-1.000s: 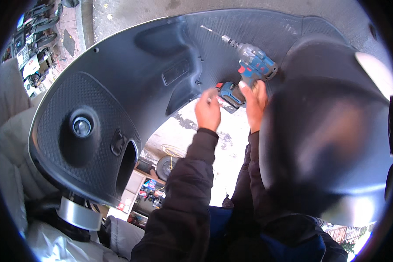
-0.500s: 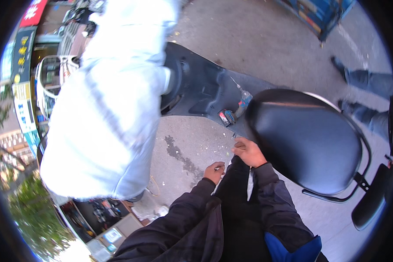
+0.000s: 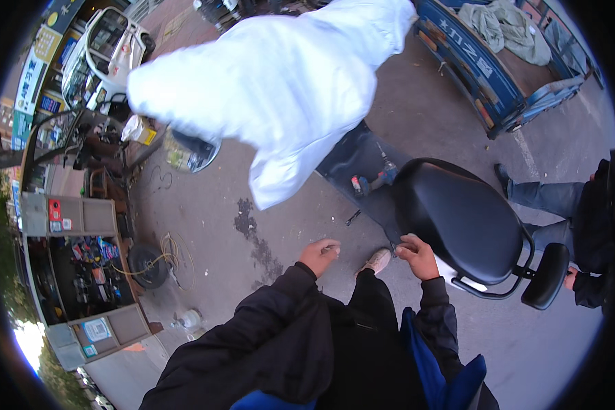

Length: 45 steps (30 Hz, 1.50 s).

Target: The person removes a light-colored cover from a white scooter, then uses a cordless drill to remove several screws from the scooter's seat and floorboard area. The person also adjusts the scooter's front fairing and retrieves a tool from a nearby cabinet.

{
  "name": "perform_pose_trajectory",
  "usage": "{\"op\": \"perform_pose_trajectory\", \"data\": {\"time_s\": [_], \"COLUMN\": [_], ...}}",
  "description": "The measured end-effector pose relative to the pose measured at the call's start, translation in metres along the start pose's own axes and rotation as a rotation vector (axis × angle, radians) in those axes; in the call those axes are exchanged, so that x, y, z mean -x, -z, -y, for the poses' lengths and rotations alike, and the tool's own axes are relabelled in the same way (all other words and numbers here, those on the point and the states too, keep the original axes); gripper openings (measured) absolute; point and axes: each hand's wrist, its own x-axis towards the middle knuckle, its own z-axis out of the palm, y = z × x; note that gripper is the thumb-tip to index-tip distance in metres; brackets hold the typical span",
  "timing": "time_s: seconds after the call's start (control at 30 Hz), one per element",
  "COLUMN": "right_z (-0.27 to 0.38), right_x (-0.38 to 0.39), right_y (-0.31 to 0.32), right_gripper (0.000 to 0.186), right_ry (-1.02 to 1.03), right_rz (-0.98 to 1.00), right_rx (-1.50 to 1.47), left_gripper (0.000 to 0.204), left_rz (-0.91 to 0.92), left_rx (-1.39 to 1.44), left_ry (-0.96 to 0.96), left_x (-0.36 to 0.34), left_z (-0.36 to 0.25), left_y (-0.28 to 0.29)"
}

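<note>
My left hand (image 3: 319, 257) is over the pavement left of the scooter, its fingers curled in a pinch. My right hand (image 3: 418, 255) is beside the near edge of the black scooter seat (image 3: 461, 222), its fingertips drawn together. Whatever either hand may hold is too small to make out. Ahead of them, a blue-and-black cordless drill (image 3: 372, 182) with a long bit lies on the scooter's dark footboard (image 3: 362, 154). A padded white cover (image 3: 273, 89) drapes over the scooter's front and hides the handlebars.
A blue cargo cart (image 3: 475, 72) stands far right. On the right is a person (image 3: 588, 219) in dark clothes, near the scooter's backrest (image 3: 547, 277). Left are an open tool cabinet (image 3: 92, 273), a tyre (image 3: 149, 265) with a hose, and a white vehicle (image 3: 109, 55).
The view has shifted, bringing more of the cart, cabinet and person into sight. Both hands have moved off my trouser leg and farther apart. My shoe now shows below them.
</note>
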Motion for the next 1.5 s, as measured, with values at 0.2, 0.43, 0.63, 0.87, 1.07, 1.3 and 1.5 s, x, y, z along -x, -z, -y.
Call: {"op": "perform_pose_trajectory", "data": {"time_s": [0.2, 0.43, 0.63, 0.87, 1.07, 1.3, 1.5], "right_z": [-0.007, 0.044, 0.092, 0.131, 0.21, 0.313, 0.454], "right_x": [0.021, 0.028, -0.016, -0.162, -0.309, -0.479, -0.274], "right_y": [-0.151, -0.329, -0.408, -0.462, -0.531, -0.42, -0.236], "right_gripper": [0.048, 0.045, 0.048, 0.059, 0.077, 0.078, 0.069], "right_ry": [0.106, 0.259, 0.363, 0.354, 0.565, 0.228, 0.259], "right_rz": [0.033, 0.084, 0.06, -0.245, -0.198, -0.717, -1.391], "right_rx": [0.246, 0.489, 0.528, 0.456, 0.403, 0.906, 0.756], "left_gripper": [0.033, 0.029, 0.03, 0.032, 0.034, 0.036, 0.038], "left_rz": [-0.048, -0.294, -0.342, -0.467, -0.66, -0.551, -0.396], "left_rx": [0.044, 0.32, 0.47, 0.48, 0.448, 0.481, 0.424], "left_ry": [0.022, 0.084, -0.003, 0.134, 0.26, 0.241, 0.196], "left_x": [0.107, 0.23, 0.227, 0.19, 0.162, 0.046, -0.081], "left_z": [0.074, 0.131, 0.131, 0.158, 0.179, 0.184, 0.177], "left_y": [0.105, 0.261, 0.343, 0.459, 0.591, 0.717, 0.854]}}
